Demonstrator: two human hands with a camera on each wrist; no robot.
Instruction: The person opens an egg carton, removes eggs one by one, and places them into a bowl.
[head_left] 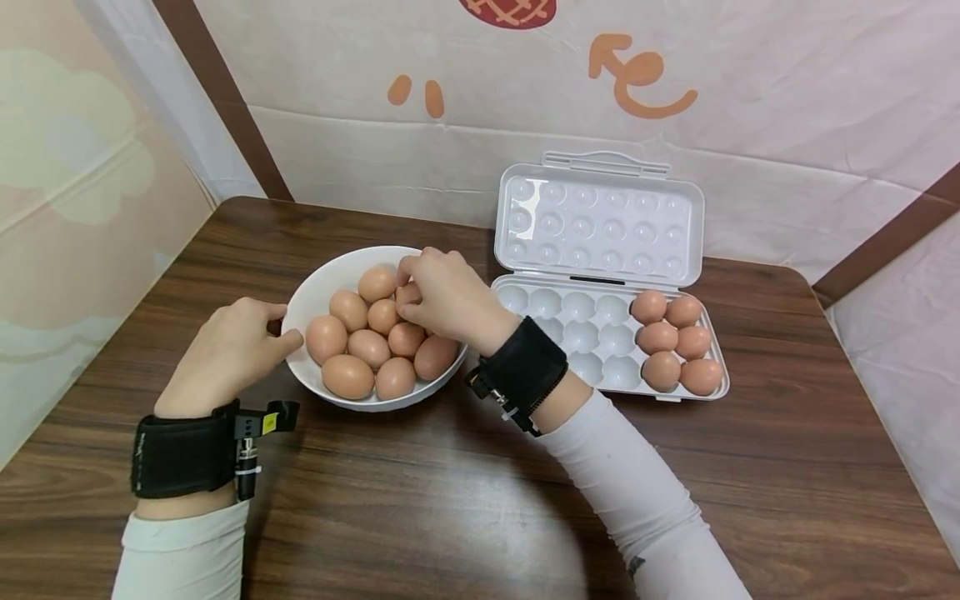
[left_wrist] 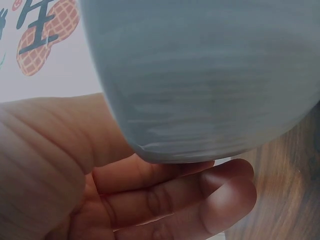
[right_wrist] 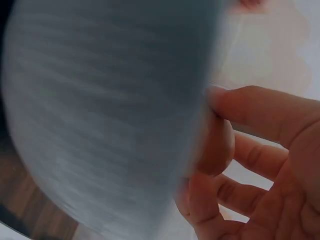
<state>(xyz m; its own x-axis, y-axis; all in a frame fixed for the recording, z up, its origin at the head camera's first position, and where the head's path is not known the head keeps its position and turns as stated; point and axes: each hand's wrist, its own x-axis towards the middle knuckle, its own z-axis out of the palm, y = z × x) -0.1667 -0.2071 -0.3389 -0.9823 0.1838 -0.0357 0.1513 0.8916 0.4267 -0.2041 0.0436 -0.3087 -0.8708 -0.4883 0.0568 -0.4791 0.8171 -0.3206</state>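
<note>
A white bowl [head_left: 318, 290] holds several brown eggs [head_left: 368, 348] on the left part of the table. My left hand [head_left: 225, 354] grips the bowl's left rim, with the thumb over the edge. In the left wrist view, its fingers [left_wrist: 175, 200] are curled beside the bowl's outer wall. Over the bowl's right side, my right hand [head_left: 453, 302] reaches in and pinches an egg [right_wrist: 218, 150] between thumb and fingers. The bowl wall hides part of that egg in the right wrist view. Right of the bowl lies an open white egg carton [head_left: 577, 307], partly behind my right wrist.
Several eggs [head_left: 657, 337] fill the carton's two right-hand columns; the visible cups to their left are bare. Its clear lid [head_left: 600, 225] stands raised at the back, near a printed cloth wall [head_left: 360, 158]. Dark wood table [head_left: 420, 500] extends in front of the bowl.
</note>
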